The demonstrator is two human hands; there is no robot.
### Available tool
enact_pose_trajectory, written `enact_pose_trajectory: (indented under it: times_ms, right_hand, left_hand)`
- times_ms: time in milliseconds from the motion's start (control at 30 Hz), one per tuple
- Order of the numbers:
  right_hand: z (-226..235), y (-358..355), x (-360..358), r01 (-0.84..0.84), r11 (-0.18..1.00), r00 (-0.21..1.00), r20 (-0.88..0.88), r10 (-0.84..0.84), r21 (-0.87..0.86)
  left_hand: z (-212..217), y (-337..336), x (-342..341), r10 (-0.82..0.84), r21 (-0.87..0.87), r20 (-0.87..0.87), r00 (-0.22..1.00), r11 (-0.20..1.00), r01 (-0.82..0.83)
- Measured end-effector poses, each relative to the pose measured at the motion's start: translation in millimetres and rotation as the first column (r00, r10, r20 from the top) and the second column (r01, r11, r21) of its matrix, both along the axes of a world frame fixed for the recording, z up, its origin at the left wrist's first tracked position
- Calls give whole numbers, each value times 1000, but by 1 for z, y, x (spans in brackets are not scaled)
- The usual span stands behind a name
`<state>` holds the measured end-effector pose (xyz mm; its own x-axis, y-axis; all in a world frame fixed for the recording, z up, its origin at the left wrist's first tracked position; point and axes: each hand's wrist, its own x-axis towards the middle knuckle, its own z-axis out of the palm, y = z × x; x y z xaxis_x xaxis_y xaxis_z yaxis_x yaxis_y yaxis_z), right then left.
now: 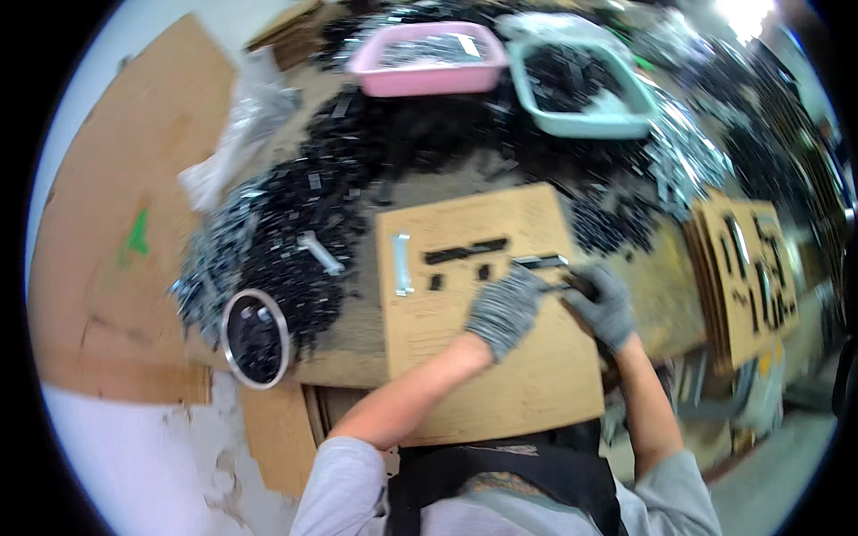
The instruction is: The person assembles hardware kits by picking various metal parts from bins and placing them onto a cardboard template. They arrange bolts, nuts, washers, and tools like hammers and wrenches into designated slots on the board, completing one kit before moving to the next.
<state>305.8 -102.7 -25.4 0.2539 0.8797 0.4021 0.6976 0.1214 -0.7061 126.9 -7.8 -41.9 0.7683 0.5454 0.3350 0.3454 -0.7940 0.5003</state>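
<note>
- While both gloved hands hovered over a cardboard sheet (541, 384) on the bench (357, 330), the left hand (506, 308) was close to a black-and-silver strip (541, 262); blur hid whether it gripped anything.
- Just beside it curled the right hand (603, 305), its hold impossible to tell.
- Farther left on the sheet lay black strips (447, 255), small black pieces (436, 282) and a pale metal strip (402, 265).
- Beyond stood a pink tub (429, 85).

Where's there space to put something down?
The cardboard sheet has bare room between the left forearm and right forearm. Bare table also shows between that sheet and the cardboard stack on the right. It's crowded farther back: black pieces spread toward the pink tub and green tub.
</note>
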Motion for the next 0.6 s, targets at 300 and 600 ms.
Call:
enact_pose_trajectory:
  times_ms: [300, 600]
  right_hand:
    - [-16, 1, 0, -11, 1000, 993, -117, 13, 17]
    - [-16, 3, 7, 208, 978, 975, -80, -206, 15]
  left_hand:
    - [30, 96, -89, 346, -196, 204, 916, 931, -308]
    - [48, 227, -186, 613, 251, -560, 557, 767, -591]
